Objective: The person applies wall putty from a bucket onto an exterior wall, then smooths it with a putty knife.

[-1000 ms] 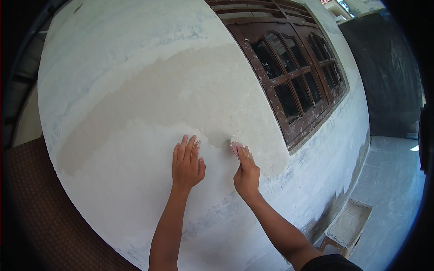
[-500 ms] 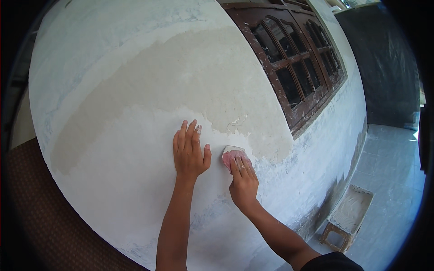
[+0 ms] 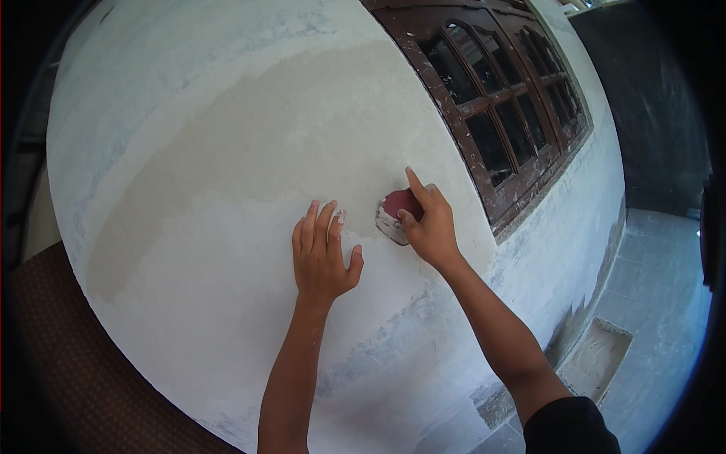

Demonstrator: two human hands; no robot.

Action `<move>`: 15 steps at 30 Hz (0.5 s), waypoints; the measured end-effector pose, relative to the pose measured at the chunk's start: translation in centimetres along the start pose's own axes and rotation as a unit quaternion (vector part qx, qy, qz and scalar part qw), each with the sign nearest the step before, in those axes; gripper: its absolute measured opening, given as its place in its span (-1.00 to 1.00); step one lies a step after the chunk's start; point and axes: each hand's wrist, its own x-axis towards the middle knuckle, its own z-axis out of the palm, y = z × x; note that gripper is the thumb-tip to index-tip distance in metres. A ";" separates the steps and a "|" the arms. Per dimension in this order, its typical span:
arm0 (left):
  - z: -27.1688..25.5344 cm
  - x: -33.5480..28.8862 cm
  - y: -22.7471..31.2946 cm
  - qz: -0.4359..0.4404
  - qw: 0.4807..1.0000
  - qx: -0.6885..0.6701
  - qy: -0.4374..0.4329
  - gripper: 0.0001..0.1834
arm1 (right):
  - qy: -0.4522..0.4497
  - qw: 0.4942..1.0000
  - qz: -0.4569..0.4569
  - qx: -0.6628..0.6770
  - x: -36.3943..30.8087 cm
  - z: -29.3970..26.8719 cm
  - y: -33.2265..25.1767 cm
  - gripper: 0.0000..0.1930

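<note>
My left hand (image 3: 321, 257) rests on the whitish wall (image 3: 204, 325), fingers spread and palm toward the surface. White paste coats the tip of one of its fingers. To its right, my right hand (image 3: 434, 231) grips a small reddish putty scraper (image 3: 401, 203), index finger stretched out past it. White putty is smeared along the scraper's lower left edge, which lies against or very near the wall. A beige-grey band of putty (image 3: 242, 136) arcs over the wall above both hands, its lower border close to the scraper.
A brown wooden window (image 3: 491, 110) with glass panes, spattered white, is set in the wall at upper right. Low on the right stands a tray of putty (image 3: 594, 357) above grey floor tiles (image 3: 662, 295). A dark sheet (image 3: 643, 113) hangs behind. Brown patterned surface (image 3: 60, 340) lies at lower left.
My right hand has moved up and slightly right and turned the scraper, so its putty edge now faces lower left. The rough putty flakes near it are gone. My left hand has barely shifted.
</note>
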 end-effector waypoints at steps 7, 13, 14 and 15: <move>0.1 0.0 0.0 -0.009 1.000 0.019 -0.020 -0.41 | 0.024 0.996 -0.041 0.072 0.2 -0.5 0.4 -0.26; 0.1 -0.2 -0.1 -0.010 1.000 0.017 -0.019 -0.40 | 0.176 0.983 -0.037 -0.024 1.8 -2.1 3.1 -0.26; -0.1 -0.2 -0.4 -0.009 0.999 0.027 -0.019 -0.40 | 0.144 0.988 -0.037 0.049 1.1 -1.5 1.5 -0.26; 0.1 -0.3 -0.2 -0.011 0.999 0.024 -0.020 -0.40 | 0.056 0.996 -0.048 0.059 -0.1 -0.8 0.8 -0.26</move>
